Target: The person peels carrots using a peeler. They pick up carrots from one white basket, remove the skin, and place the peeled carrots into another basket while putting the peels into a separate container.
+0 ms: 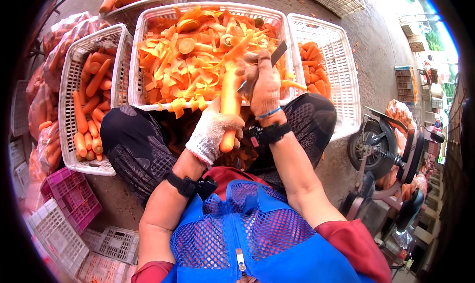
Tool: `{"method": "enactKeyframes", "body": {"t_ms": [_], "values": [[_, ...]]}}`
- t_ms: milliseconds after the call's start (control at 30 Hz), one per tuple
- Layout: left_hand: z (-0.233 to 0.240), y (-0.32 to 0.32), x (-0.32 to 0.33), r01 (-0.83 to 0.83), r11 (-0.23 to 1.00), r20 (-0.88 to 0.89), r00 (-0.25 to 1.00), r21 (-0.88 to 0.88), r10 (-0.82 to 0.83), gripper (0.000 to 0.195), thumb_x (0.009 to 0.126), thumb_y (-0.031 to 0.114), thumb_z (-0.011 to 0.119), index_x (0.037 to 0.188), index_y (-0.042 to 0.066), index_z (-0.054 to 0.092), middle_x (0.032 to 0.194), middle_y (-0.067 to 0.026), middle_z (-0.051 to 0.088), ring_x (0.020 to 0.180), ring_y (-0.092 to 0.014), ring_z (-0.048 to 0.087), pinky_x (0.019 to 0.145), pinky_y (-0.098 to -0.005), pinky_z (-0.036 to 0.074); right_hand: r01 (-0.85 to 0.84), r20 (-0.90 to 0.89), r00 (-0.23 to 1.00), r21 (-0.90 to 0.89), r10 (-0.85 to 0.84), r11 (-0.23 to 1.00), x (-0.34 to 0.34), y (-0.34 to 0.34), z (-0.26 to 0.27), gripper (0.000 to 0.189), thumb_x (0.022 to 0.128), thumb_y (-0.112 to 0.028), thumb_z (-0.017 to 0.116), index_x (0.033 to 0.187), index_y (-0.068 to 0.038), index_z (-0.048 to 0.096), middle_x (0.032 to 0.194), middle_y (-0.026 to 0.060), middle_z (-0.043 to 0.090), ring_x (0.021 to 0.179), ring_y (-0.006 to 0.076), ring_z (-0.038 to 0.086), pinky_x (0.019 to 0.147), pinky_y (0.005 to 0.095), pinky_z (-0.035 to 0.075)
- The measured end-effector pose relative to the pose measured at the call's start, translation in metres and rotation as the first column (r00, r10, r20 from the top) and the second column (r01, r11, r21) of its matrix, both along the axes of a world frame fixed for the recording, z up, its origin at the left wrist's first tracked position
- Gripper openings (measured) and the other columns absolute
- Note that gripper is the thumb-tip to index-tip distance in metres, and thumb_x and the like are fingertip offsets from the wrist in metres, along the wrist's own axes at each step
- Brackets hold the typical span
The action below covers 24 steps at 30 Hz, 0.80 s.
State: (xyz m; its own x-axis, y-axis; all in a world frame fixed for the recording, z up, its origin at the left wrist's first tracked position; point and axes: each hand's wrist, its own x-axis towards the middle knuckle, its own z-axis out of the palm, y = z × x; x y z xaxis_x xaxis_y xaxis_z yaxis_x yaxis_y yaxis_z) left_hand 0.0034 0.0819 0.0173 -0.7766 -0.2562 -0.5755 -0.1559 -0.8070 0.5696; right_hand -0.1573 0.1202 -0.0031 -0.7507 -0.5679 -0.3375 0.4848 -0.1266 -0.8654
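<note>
My left hand (213, 131), in a stained cotton glove, grips the lower end of a large carrot (231, 90). The carrot points away from me over the near rim of a white plastic crate (133, 86). My right hand (264, 84), also gloved, holds a flat metal blade tool (279, 52) against the carrot's right side; its exact kind is partly hidden by my fingers. Beneath both hands, carrot peelings (185, 60) heap up in that crate, with a few cut carrot ends among them. Some peel hangs over the near rim.
To the left, a white crate (68, 97) holds whole carrots (98, 75). On the right, another crate (343, 57) contains carrots (313, 68). Bagged carrots (48, 71) pile at far left, above a magenta crate (72, 197). A wheeled vehicle (374, 146) stands at right.
</note>
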Motion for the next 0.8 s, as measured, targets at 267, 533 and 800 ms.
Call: {"method": "enactKeyframes", "body": {"t_ms": [267, 533, 800], "values": [[-0.005, -0.003, 0.003, -0.085, 0.994, 0.047, 0.996, 0.061, 0.082, 0.046, 0.08, 0.0, 0.07, 0.123, 0.001, 0.053, 0.079, -0.0093, 0.062, 0.053, -0.02, 0.061, 0.041, -0.0311, 0.05, -0.032, -0.087, 0.996, -0.017, 0.031, 0.999, 0.027, -0.011, -0.01, 0.049, 0.106, -0.044, 0.058, 0.091, 0.002, 0.064, 0.053, 0.0056, 0.054, 0.045, 0.0174, 0.055, 0.064, 0.0352, 0.058], [-0.003, 0.0, 0.007, 0.043, 0.969, 0.03, 0.999, -0.242, -0.037, 0.061, 0.074, 0.001, 0.071, 0.131, 0.001, 0.05, 0.077, -0.0076, 0.059, 0.051, -0.017, 0.059, 0.042, -0.0299, 0.049, 0.142, -0.354, 0.934, 0.24, -0.05, 0.96, -0.093, -0.045, -0.084, 0.043, 0.106, -0.038, 0.056, 0.088, 0.0, 0.062, 0.051, 0.008, 0.057, 0.043, 0.0188, 0.058, 0.041, 0.0325, 0.044], [-0.043, -0.008, -0.002, 0.092, 0.835, 0.228, 0.973, -0.542, 0.041, 0.051, 0.066, 0.004, 0.076, 0.114, -0.004, 0.06, 0.09, -0.01, 0.068, 0.078, -0.021, 0.066, 0.074, -0.0333, 0.055, -0.147, -0.155, 0.974, 0.119, 0.164, 0.982, 0.01, -0.023, 0.004, 0.04, 0.107, -0.037, 0.053, 0.098, 0.0, 0.066, 0.058, 0.0083, 0.062, 0.06, 0.021, 0.07, 0.055, 0.0333, 0.057]]}}
